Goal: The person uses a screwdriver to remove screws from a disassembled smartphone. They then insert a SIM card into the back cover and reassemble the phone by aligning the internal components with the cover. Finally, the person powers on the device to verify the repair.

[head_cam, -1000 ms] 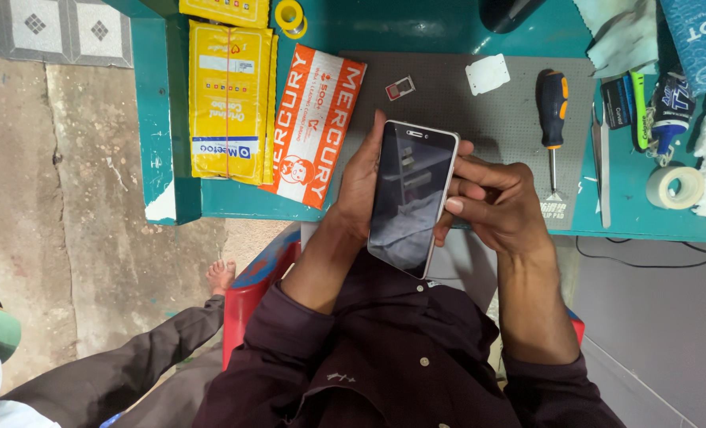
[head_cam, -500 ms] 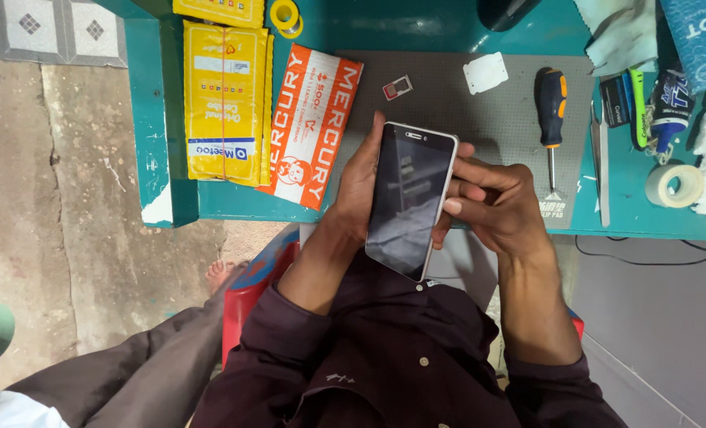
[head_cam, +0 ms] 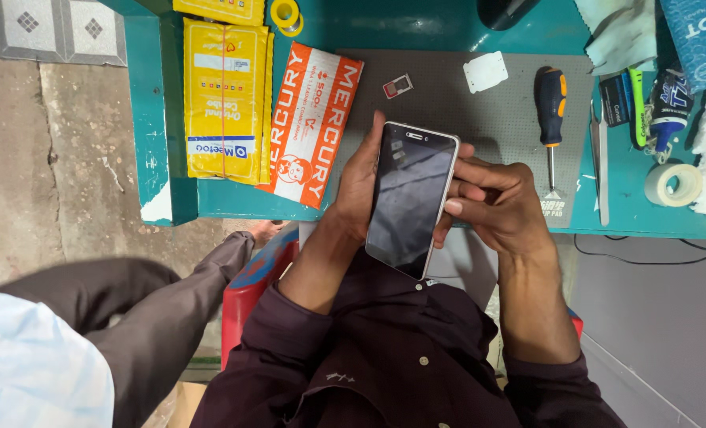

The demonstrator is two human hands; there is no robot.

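Teal paint covers the wooden workbench (head_cam: 163, 119), chipped white at its near left corner, with a grey rubber work mat (head_cam: 480, 111) laid across its middle. Over the near edge of that mat a person holds a white-framed smartphone with a dark, switched-off screen (head_cam: 410, 198), tilted a little and raised above the bench.

Their left hand (head_cam: 358, 186) cups the phone from behind and along its left side, the fingers curled round its back and the thumb lying up the left edge. Their right hand (head_cam: 492, 202) is bunched against the phone's right edge, fingers bent close together and the thumb tip pressing on the frame; whether it pinches anything small there I cannot tell.

On the mat beyond the phone lie a tiny metal card tray (head_cam: 398, 85) and a small white plastic piece (head_cam: 485, 71), well apart from each other. A screwdriver with a black-and-orange handle (head_cam: 550, 103) rests toward the mat's right edge, tip pointing to the near side. A flat orange-and-white packet (head_cam: 309, 123) overlaps the mat's left edge, just beside a yellow packet (head_cam: 225, 99). A roll of white tape (head_cam: 673, 184) sits near the right end of the bench.

A second person's grey trouser leg (head_cam: 171, 301) shows below the bench's left side.
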